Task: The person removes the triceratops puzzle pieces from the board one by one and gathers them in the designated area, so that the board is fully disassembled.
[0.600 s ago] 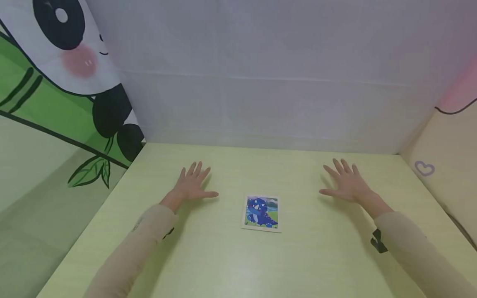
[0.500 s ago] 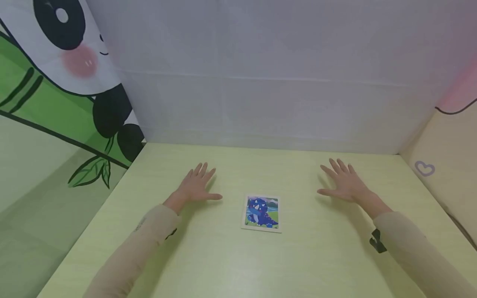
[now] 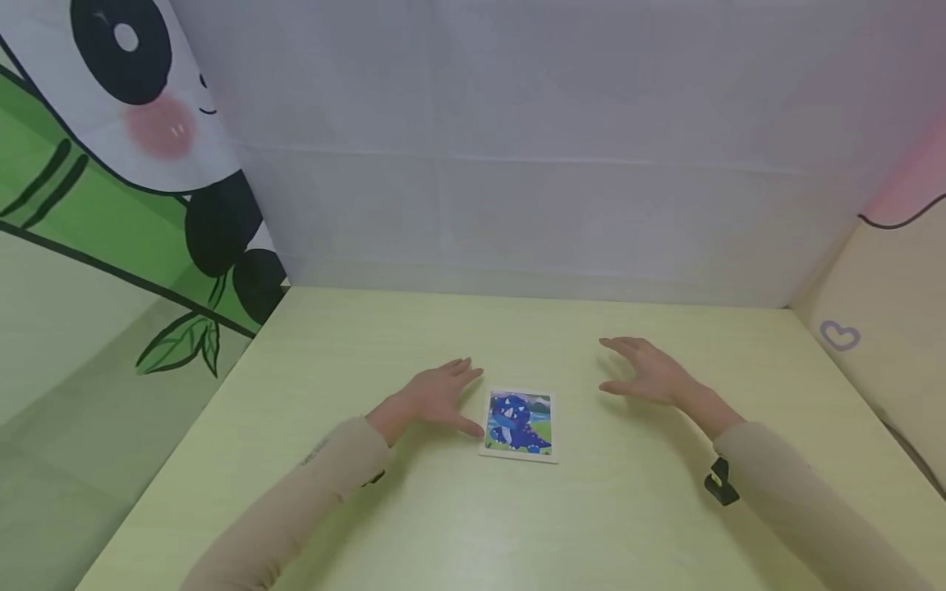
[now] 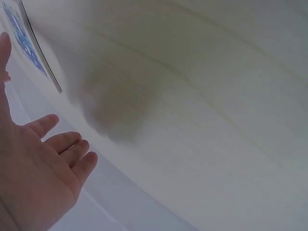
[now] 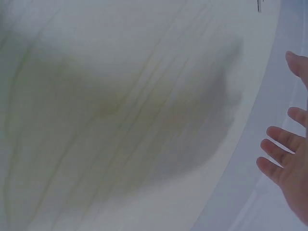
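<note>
A small square picture puzzle with a white border and a blue dinosaur lies flat on the table. My left hand is just left of it, thumb and fingers spread, the thumb tip right at its left edge in the head view. In the left wrist view the puzzle shows at the upper left, beyond the relaxed fingers of the left hand. Off to the right of the puzzle, my right hand hovers over the table with fingers extended and holds nothing. The right wrist view shows that hand at its right edge.
The pale yellow table meets a plain whitish wall sheet at the back. On the left hangs a printed cloth with a cartoon panda face and green leaves. A beige panel with a heart borders the right side.
Both hands have moved inward toward the puzzle, the left one farther and nearer to me. Their fingers are less spread than before. The puzzle has stayed in place.
</note>
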Tool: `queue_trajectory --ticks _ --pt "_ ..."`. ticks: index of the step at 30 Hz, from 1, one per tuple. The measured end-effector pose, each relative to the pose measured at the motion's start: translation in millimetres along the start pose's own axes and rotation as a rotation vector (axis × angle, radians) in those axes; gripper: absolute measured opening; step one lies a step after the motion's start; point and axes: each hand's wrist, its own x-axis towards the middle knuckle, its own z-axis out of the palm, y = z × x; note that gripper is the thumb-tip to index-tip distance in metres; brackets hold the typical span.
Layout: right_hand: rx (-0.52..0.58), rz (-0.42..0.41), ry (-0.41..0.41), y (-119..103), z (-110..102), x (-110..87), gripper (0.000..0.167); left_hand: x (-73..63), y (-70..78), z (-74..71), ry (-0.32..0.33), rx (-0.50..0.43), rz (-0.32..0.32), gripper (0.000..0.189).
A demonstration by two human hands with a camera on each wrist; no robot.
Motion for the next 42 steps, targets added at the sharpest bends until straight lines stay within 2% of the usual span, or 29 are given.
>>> queue_trajectory --ticks 9,13,20,30,34,42 --pt "0.098 -0.033 -0.005 -23.5 15.3 13.5 0.071 1.3 20.2 0.7 -0.051 -0.071 0.016 0.107" --pt "0.141 -0.065 -0.017 -33.5 27.0 19.8 0.063 0.5 22.7 2.6 -0.064 -0.086 0.014 0.109" --pt "0.287 -0.096 -0.071 -53.9 42.9 33.6 0.054 0.0 24.4 2.3 -0.081 -0.095 -0.009 0.108" --pt "0.303 -0.148 -0.106 -82.1 58.6 47.5 0.034 3.2 25.8 4.8 -0.094 -0.081 -0.043 0.107" --pt "0.324 -0.177 -0.132 -93.3 62.9 54.2 0.032 2.4 27.5 2.9 -0.102 -0.081 -0.048 0.107" --pt "0.293 -0.119 -0.18 -109.1 69.0 63.3 0.032 2.4 28.0 1.5 -0.103 -0.064 -0.042 0.106"
